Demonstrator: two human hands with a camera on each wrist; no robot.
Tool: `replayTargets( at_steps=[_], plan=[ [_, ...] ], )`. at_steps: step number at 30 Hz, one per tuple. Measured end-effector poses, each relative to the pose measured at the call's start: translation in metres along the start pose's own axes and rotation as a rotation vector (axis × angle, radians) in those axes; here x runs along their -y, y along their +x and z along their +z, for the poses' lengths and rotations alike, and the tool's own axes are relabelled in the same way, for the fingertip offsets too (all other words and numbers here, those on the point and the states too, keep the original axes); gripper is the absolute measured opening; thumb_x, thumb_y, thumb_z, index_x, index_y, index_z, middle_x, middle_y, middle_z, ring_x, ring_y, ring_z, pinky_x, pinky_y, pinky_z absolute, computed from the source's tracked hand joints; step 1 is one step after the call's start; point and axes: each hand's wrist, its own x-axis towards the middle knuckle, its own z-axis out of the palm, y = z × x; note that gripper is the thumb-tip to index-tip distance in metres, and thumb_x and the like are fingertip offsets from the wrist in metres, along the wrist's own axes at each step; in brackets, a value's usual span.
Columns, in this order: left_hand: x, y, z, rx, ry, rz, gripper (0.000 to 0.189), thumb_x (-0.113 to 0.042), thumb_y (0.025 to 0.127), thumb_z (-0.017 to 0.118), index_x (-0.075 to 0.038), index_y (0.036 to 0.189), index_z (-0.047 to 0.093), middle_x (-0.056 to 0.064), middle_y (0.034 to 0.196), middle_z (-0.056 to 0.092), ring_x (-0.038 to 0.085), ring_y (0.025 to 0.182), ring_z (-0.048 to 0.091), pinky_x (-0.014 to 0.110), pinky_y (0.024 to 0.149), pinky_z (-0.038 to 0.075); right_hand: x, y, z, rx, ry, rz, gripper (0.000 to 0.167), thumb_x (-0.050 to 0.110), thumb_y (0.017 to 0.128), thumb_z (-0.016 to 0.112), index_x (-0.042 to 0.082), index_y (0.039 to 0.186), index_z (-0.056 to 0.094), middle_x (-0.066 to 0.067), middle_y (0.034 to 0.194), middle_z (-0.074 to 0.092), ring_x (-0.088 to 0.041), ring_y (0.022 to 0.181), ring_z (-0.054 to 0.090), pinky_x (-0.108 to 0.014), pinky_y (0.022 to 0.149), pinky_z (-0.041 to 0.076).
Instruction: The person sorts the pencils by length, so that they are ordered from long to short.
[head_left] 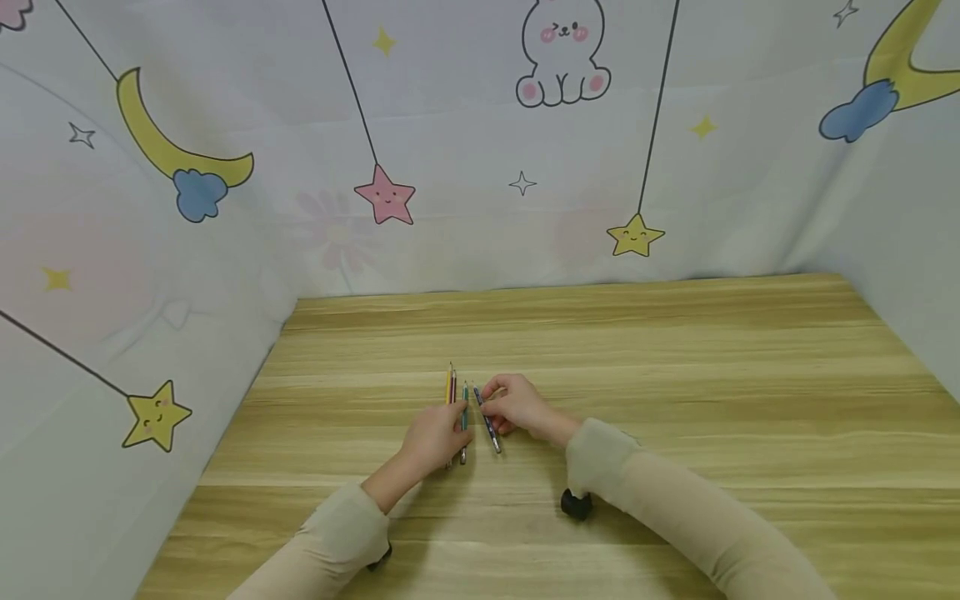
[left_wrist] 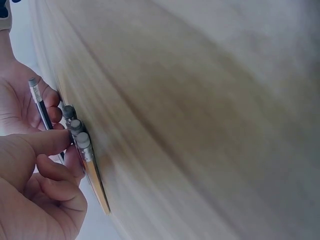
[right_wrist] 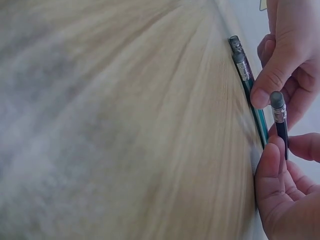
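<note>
Three pencils lie side by side on the table: a yellow pencil, a dark red pencil and a green pencil. My left hand is over them, its thumb on the green pencil and its other fingers curled at the group's left side; it hides their middles. Just to the right, my right hand pinches a dark blue pencil between thumb and fingers. That pencil slants, its eraser end raised towards me in the right wrist view. Grey erasers cap the near ends of the grouped pencils.
The wood-grain table extends around both hands. A white cloth printed with stars and moons hangs behind it and along the sides. Dark objects, such as one at the right cuff, show beneath the wrists.
</note>
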Motion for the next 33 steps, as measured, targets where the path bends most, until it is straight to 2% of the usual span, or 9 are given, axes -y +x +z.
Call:
replayTargets(
  at_steps=[7,17,25,33],
  plan=[
    [0.0,0.0,-0.001,0.014,-0.017,-0.015,0.032,-0.012,0.073,0.064,-0.001,0.103,0.058,-0.004,0.054,0.047,0.008,0.045,0.039,0.019,0.04,0.028,-0.001,0.002,0.001,0.001,-0.058,-0.014,0.016,0.0,0.078,0.059,-0.001,0.093,0.054,-0.002,0.058,0.053,-0.011,0.044,0.048,-0.02,0.038,0.041],
    [0.0,-0.001,-0.002,0.037,-0.036,-0.028,0.04,-0.011,0.076,0.064,0.002,0.113,0.056,-0.003,0.053,0.047,0.006,0.042,0.038,0.018,0.038,0.028,0.004,0.003,0.004,-0.008,-0.227,-0.017,0.013,0.001,0.077,0.058,0.0,0.089,0.054,-0.003,0.054,0.051,-0.01,0.041,0.047,-0.019,0.037,0.041],
    [0.0,-0.001,-0.002,0.047,-0.034,-0.02,0.034,-0.012,0.076,0.064,0.001,0.107,0.058,-0.004,0.054,0.046,0.006,0.042,0.038,0.018,0.039,0.028,0.008,0.003,0.009,-0.037,-0.419,-0.075,0.01,0.001,0.075,0.06,0.004,0.083,0.053,-0.001,0.049,0.048,-0.01,0.039,0.046,-0.018,0.035,0.037],
    [0.001,0.0,-0.001,0.053,-0.035,-0.022,0.038,-0.013,0.076,0.065,0.002,0.11,0.056,-0.003,0.055,0.048,0.007,0.043,0.039,0.018,0.04,0.03,0.007,0.005,0.011,-0.032,-0.459,-0.066,0.012,0.003,0.077,0.061,0.004,0.087,0.054,-0.002,0.05,0.051,-0.011,0.039,0.048,-0.018,0.034,0.037]
  ],
)
